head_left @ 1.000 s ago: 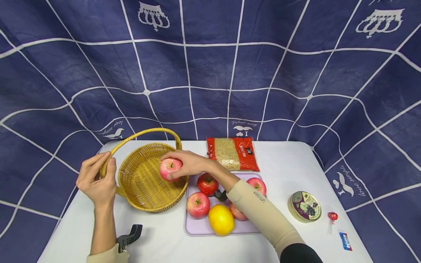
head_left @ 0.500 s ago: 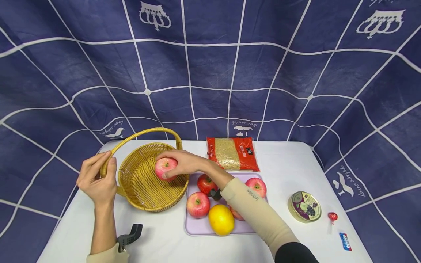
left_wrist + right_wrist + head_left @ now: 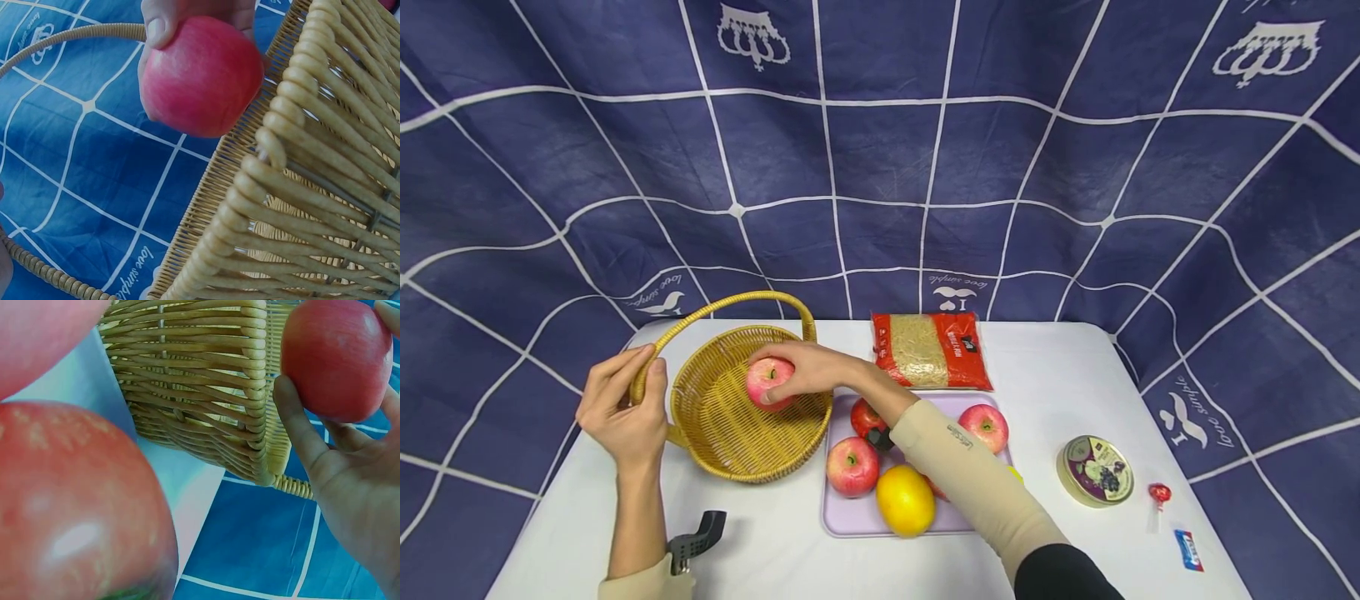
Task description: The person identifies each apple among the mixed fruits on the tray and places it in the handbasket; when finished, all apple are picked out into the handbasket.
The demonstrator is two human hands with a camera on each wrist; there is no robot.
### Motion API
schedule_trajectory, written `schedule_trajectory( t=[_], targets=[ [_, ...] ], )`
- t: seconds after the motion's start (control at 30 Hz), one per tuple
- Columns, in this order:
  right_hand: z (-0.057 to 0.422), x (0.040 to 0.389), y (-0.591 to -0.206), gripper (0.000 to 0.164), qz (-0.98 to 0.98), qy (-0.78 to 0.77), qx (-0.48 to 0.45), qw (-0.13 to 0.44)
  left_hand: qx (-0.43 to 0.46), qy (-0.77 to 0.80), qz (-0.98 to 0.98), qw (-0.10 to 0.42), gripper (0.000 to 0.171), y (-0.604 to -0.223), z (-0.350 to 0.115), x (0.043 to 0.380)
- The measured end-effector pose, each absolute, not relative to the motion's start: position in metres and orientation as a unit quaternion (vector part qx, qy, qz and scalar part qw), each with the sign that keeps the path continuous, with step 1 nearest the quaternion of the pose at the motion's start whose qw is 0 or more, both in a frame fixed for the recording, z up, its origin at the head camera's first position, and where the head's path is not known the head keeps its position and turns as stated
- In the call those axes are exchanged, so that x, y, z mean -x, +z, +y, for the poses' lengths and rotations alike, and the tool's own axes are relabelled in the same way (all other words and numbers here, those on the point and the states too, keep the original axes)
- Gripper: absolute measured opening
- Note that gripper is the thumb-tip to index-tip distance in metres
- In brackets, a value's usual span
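My left hand (image 3: 623, 408) grips the raised handle (image 3: 730, 303) of a yellow wicker basket (image 3: 715, 462) at the table's left. In my right hand (image 3: 811, 367) is a pink-red apple (image 3: 767, 382), gripped between thumb and fingers over the basket's opening. The left wrist view shows that apple (image 3: 203, 78) above the level of the woven rim (image 3: 250, 181). From the right wrist, the fingers (image 3: 300, 419) lie curled about the apple (image 3: 337, 359). No other fruit shows inside the basket.
Right of the basket, a lilac tray (image 3: 850, 525) bears several apples, a tomato (image 3: 867, 421) and a yellow-orange fruit (image 3: 906, 500); my right forearm crosses over it. Behind lies a red bag of grain (image 3: 931, 352). Farther right are a round tin (image 3: 1094, 471), a lollipop (image 3: 1159, 495) and a blue packet (image 3: 1188, 550).
My right hand has carried the apple leftward, farther over the basket's opening. The sleeve has shifted left too, uncovering more of the tray's right side. My left hand stays on the handle.
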State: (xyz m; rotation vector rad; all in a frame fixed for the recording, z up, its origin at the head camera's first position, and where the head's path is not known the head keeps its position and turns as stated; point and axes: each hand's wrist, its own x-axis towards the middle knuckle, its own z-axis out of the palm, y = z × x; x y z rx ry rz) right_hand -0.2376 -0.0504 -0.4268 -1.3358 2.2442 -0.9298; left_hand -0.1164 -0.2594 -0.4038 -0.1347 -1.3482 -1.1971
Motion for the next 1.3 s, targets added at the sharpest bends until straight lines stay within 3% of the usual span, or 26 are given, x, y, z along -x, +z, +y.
schedule_trajectory(
  t=[1.3],
  targets=[
    [-0.087, 0.254, -0.442, 0.059, 0.810, -0.348, 0.402, 0.246, 0.070, -0.510, -0.578, 0.633, 0.011, -0.400, -0.257, 0.119]
  ],
)
